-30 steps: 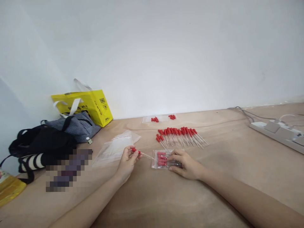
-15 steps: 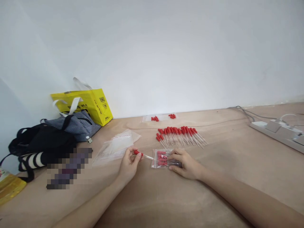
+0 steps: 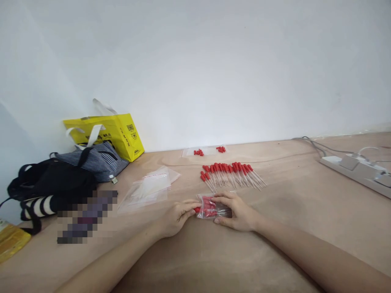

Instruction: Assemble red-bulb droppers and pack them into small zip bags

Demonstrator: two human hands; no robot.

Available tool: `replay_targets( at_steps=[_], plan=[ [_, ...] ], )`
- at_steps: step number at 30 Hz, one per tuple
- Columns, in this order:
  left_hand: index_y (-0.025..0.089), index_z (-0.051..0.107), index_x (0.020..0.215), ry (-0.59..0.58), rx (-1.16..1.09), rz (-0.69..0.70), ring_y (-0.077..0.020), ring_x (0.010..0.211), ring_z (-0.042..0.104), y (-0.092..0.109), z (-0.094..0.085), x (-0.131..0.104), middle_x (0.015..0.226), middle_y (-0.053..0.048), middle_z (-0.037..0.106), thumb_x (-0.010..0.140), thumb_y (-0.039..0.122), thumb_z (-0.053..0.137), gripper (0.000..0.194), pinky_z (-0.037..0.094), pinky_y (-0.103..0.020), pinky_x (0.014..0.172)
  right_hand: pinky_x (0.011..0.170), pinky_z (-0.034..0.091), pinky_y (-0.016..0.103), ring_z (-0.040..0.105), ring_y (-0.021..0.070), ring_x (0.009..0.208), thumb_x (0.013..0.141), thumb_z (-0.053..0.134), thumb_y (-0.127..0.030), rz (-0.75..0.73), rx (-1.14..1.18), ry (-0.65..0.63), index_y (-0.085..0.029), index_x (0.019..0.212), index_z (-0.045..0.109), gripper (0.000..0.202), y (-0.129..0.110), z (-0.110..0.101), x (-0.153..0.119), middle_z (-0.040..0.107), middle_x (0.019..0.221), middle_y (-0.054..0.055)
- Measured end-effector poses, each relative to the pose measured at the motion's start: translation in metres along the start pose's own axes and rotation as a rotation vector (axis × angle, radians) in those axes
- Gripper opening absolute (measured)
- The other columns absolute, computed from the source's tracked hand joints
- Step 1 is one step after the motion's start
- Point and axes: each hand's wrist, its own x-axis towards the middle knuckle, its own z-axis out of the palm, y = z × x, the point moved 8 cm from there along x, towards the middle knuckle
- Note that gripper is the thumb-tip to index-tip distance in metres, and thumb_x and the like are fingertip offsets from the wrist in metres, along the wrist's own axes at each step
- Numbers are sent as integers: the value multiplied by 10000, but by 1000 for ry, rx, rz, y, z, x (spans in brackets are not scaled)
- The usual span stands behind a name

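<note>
A wide, pale brown bench (image 3: pixel 275 228) runs to a white wall, with open room in front of and to the right of the hands, while its near edge lies out of view. At the far left sit a dark bag (image 3: pixel 51 181), a striped bag (image 3: pixel 97 160) and a yellow bag (image 3: pixel 119 134); a power strip (image 3: pixel 357 173) with its cables lies well apart on the right. Empty clear bags (image 3: pixel 149 187) lie just left of the work, and a row of red-bulbed droppers (image 3: pixel 232 173) lies just beyond it. The right hand (image 3: pixel 235 211) presses flat on a small clear zip bag (image 3: pixel 214 208) of droppers at the middle of the bench, fingers spread over its right end. The left hand (image 3: pixel 180 215) pinches a red-bulbed dropper (image 3: pixel 198 210) at the bag's left mouth, bulb between the fingertips. The bag looks light, thin and slippery, likely to slide unless held down; the droppers look light, with soft bulbs and thin clear stems that are probably brittle, so the bulb end seems the safer place to grip.
</note>
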Motion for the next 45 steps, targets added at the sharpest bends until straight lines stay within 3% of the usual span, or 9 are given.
replay_targets(
  at_steps=[2, 9, 14, 19, 24, 31, 37, 41, 45],
  plan=[
    [250, 619, 957, -46, -5, -16, -183, 938, 559, -2, 6, 4, 1002, -23, 634, 799, 281, 416, 259, 402, -291, 845, 883, 388, 386, 486, 227, 1041, 688, 632, -357, -22, 26, -14, -234, 1222, 441, 580, -3, 0, 0, 491, 1152, 93],
    [180, 540, 750, 61, -11, -47, -118, 657, 521, -8, 9, 10, 693, 13, 576, 723, 243, 499, 81, 412, -220, 639, 886, 383, 387, 474, 235, 1057, 656, 662, -354, -82, 52, -49, -217, 1190, 466, 585, -7, 2, 0, 488, 1155, 98],
    [170, 492, 697, 44, -82, -111, -95, 522, 465, -13, 12, 9, 557, 47, 503, 681, 337, 585, 192, 371, -197, 523, 873, 394, 358, 485, 219, 1037, 644, 669, -363, -85, 81, -55, -203, 1181, 475, 592, -6, 3, -1, 496, 1137, 96],
    [185, 541, 795, 164, 141, 76, -162, 774, 509, 2, -7, 6, 811, -12, 539, 573, 383, 699, 337, 403, -266, 715, 869, 399, 357, 500, 215, 1015, 618, 685, -390, -107, 110, -96, -194, 1167, 486, 616, -10, 4, -1, 506, 1134, 96],
    [187, 565, 734, -27, 126, 206, -143, 777, 532, 9, 2, 2, 826, -35, 552, 795, 219, 447, 137, 406, -239, 714, 859, 406, 349, 511, 212, 997, 591, 702, -400, -139, 146, -102, -192, 1163, 488, 645, -15, 3, -2, 520, 1108, 93],
    [191, 505, 679, 71, 403, 223, -119, 615, 512, -2, -19, -25, 658, 5, 547, 792, 183, 422, 141, 378, -199, 565, 883, 386, 374, 483, 226, 1028, 635, 669, -405, -99, 130, 8, -190, 1122, 511, 556, -12, -5, -4, 494, 1110, 101],
    [194, 507, 680, 301, 620, 263, -88, 514, 489, -3, -49, -61, 589, 33, 521, 777, 138, 408, 149, 377, -167, 489, 854, 396, 362, 485, 218, 1010, 651, 660, -363, -131, 104, -14, -216, 1129, 497, 526, -15, -3, -4, 507, 1092, 86],
    [194, 493, 702, 425, 613, 185, -97, 512, 491, 0, -42, -56, 600, 26, 525, 703, 105, 410, 121, 387, -176, 474, 821, 389, 345, 494, 207, 977, 692, 619, -314, -149, 1, -2, -206, 1106, 513, 442, -15, 0, -3, 536, 1063, 84],
    [187, 491, 742, 451, 580, 80, -106, 510, 487, 2, -16, -23, 578, 33, 491, 663, 81, 413, 153, 370, -191, 467, 751, 350, 340, 528, 190, 833, 706, 602, -346, -67, -171, 106, -210, 1034, 555, 358, -10, -3, 0, 594, 919, 58]
  ],
)
